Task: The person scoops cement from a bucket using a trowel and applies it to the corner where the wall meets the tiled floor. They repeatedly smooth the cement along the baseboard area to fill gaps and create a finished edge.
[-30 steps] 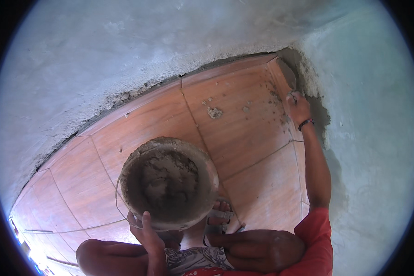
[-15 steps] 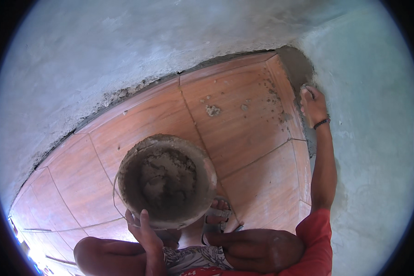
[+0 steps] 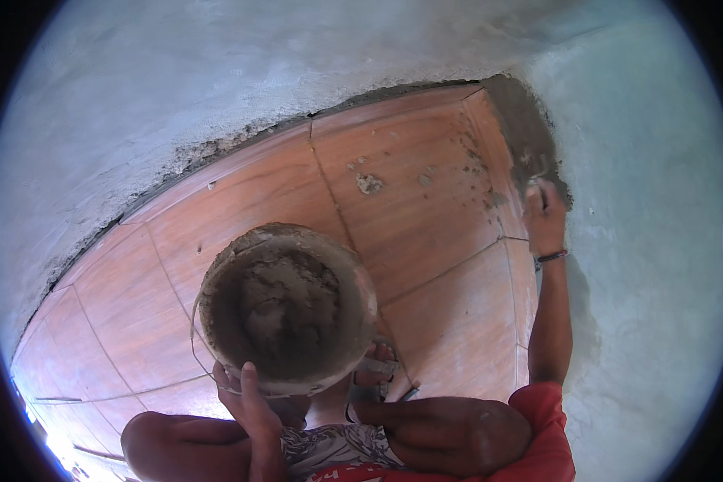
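My left hand (image 3: 247, 399) grips the near rim of a mortar-caked bucket (image 3: 367, 309), its thumb over the edge. Wet grey mortar (image 3: 289, 305) lies lumpy inside the bucket, which is tilted toward me. At the right, my right hand (image 3: 546, 213) is closed round what looks like a trowel (image 3: 539, 169); only its thin metal neck shows, somewhat blurred, and I cannot make out its blade. This hand is over the strip of fresh mortar (image 3: 522, 116) that fills the gap between the tile edging and the right wall.
Wood-patterned tiles (image 3: 410, 233) cover the floor, with mortar crumbs (image 3: 369, 184) on them. A rough plastered wall (image 3: 217, 72) runs along the far side and a smoother wall (image 3: 651, 241) along the right. My sandalled foot (image 3: 377, 365) is beside the bucket.
My right hand has come back toward me along the mortar strip, baring more smoothed mortar behind it. The bucket and my left hand have stayed nearly in place.
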Motion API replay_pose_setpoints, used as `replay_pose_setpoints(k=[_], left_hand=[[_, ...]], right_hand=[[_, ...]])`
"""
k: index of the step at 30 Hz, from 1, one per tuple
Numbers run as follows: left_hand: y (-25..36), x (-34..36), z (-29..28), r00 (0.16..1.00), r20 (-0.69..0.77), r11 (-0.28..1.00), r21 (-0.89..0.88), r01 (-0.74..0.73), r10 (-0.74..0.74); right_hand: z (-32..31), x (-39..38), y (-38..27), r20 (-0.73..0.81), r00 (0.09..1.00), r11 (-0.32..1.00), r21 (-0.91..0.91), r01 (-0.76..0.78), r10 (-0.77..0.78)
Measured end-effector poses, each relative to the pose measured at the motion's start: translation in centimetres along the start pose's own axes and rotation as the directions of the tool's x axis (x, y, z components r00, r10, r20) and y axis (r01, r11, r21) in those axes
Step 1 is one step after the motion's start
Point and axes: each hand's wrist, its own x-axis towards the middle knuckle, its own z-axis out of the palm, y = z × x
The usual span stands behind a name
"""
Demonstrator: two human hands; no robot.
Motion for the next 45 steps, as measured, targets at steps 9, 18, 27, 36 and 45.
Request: replay_pose_setpoints(k=[9,18,27,36,45], left_hand=[[-0.2,0.1,0.2,1.0,0.006,1.0,0.025,0.015,-0.016],[0.1,0.2,0.4,1.0,-0.02,1.0,0.024,-0.008,0.009],[-0.1,0.2,0.1,1.0,-0.017,0.998,0.053,0.028,-0.027],[0.2,0.0,0.5,1.0,-0.017,0.999,0.046,0.006,-0.005],[0.1,0.2,0.1,0.999,-0.045,0.999,0.041,0.016,-0.014]], right_hand=[[1.8,1.6,5.2,0.071,0.988,0.989,-0.068,-0.131,0.136],[-2.7,-1.4,3.0,0.001,0.993,0.978,0.175,-0.116,0.117],[1.8,0.6,1.2,0.12,0.98,0.983,0.069,-0.171,0.162],[-1.6,-0.7,8.4,0.128,0.978,0.986,-0.039,-0.162,0.166],[-3.8,-6.3,4.5,0.0,0.985,0.984,0.055,-0.171,0.171]])
